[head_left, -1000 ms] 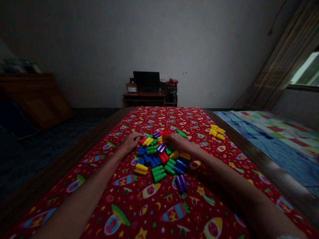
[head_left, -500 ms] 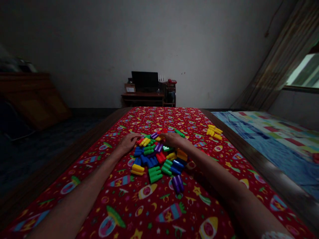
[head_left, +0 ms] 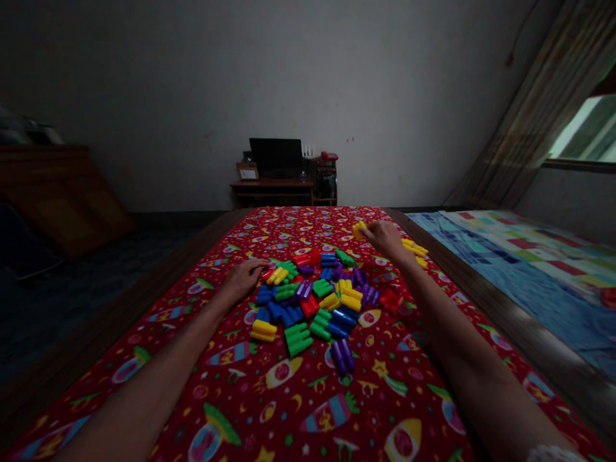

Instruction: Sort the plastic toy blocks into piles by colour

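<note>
We see a table with a dark wooden rim (head_left: 486, 292), covered by a red cloth (head_left: 298, 410) printed with rockets and stars. On the cloth, between our hands, lies a heap of coloured plastic blocks (head_left: 312, 298). A small cluster of yellow blocks (head_left: 418, 250) lies just right of our right hand (head_left: 385, 236).

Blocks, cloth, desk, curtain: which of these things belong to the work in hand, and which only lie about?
In hand:
- right hand, holding a yellow block
- yellow pile beside it
- left hand, at the mixed heap

Lying about:
- red cloth
- desk with monitor
- curtain
- blue bedding
</note>
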A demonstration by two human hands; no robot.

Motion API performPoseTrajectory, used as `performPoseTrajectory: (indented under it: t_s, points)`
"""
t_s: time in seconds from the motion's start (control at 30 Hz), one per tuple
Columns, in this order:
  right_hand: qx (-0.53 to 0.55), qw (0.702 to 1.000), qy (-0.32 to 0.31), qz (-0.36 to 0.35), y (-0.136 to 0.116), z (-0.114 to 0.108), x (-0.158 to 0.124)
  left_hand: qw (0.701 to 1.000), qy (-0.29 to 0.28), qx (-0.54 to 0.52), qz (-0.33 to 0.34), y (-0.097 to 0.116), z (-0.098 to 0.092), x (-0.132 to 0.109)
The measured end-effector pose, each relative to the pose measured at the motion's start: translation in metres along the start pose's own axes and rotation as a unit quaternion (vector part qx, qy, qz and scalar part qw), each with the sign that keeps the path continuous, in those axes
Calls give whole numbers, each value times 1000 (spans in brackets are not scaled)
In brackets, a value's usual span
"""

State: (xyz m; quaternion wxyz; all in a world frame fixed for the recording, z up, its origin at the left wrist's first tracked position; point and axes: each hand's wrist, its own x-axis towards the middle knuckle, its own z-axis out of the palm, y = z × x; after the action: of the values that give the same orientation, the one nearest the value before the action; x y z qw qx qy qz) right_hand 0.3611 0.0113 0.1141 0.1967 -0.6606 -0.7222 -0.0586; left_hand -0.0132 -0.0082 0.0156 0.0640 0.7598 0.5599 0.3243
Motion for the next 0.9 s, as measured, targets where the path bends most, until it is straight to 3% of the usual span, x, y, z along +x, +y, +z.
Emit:
performPoseTrajectory:
  t_s: [0.1, 0.2, 0.3, 0.4, 0.5, 0.63, 0.7, 0.77, 0.83, 0.9]
  points:
    - [-38, 991, -22, 126, 45, 4, 0, 1000, -4, 0, 1, 0, 0, 1]
    - [-46, 978, -47, 198, 77, 11, -5, 1000, -4, -2, 5, -1, 0, 1]
    - [-44, 972, -45, 225, 92, 13, -8, 1000, -7, 1, 9, -1, -1, 1]
    - [-40, 976, -4, 215, 87, 6, -4, 1000, -7, 2, 11, -2, -1, 1]
    - [-23, 989, 49, 138, 57, -3, -1, 1000, -3, 0, 7, -3, 0, 1]
    - [74, 990, 37, -114, -19, 0, -17, 1000, -1, -4, 7, -2, 2, 1]
    - [161, 948, -6, -274, -60, 9, -33, 1000, 2, -5, 4, -2, 3, 1]
    - [211, 887, -48, -408, -97, 20, -47, 1000, 4, -2, -4, -2, 3, 2]
    - [215, 856, -81, -463, -126, 29, -53, 1000, 11, 0, -13, -1, 3, 3]
    - [175, 859, -123, -465, -149, 36, -51, 1000, 16, -2, -17, -1, 3, 3]
